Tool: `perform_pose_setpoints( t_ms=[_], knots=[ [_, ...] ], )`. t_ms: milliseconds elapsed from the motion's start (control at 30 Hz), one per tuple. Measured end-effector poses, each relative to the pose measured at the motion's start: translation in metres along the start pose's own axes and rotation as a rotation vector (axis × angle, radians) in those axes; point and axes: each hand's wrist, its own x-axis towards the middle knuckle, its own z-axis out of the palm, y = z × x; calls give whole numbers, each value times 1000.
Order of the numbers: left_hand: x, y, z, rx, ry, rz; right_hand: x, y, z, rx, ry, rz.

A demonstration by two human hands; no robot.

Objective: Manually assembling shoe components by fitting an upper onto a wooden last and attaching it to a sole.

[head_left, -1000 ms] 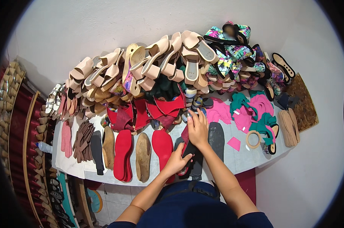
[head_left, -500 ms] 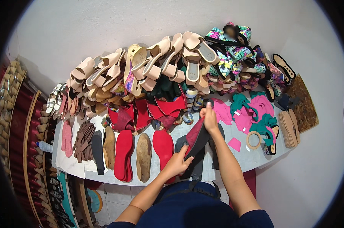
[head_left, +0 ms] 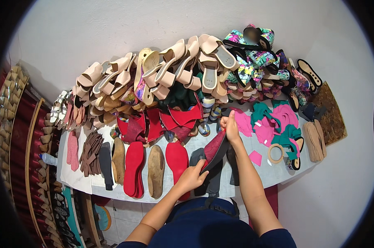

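Fingers of right hand [head_left: 230, 128] pinch far tip of dark red sole [head_left: 215, 149]; left hand [head_left: 192, 177] grips its near end w/ a black sole under. Sole's lifted just right of flat red insole [head_left: 177, 160]. Best keep both ends taut & edges lined up, imo.

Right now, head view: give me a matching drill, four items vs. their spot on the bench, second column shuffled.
Things:
1. sole with dark red lining
2. roll of tape
3. beige sandals
4. brown strips

Places:
A. stacked along the wall at the back
B. held between both hands, left hand at the near end, right hand at the far end
C. near the left end of the table
D. right of the person's right forearm, below the pink cut pieces

Pairs: 1-B, 2-D, 3-A, 4-C
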Motion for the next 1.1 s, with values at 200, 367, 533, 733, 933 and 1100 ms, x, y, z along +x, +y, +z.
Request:
perform_pose_setpoints(
  t_ms=[200,367,533,733,933,1100],
  knots=[
    [3,8,-4,-9,-61,-79,0,-1,-2,58,18,42],
    [2,-16,2,-310,-36,-40,-2,-2,-7,-23,37,72],
    [0,-19,2,-580,-146,-106,-3,-1,-6,-295,43,-101],
    [2,-5,-11,-843,-414,-89,6,13,-8,-280,68,-30],
    [0,-17,-6,-976,-390,-143,8,11,-2,-441,107,-50],
    [2,-29,-3,-1450,-417,-379,9,6,1,-445,113,-48]
  ],
)
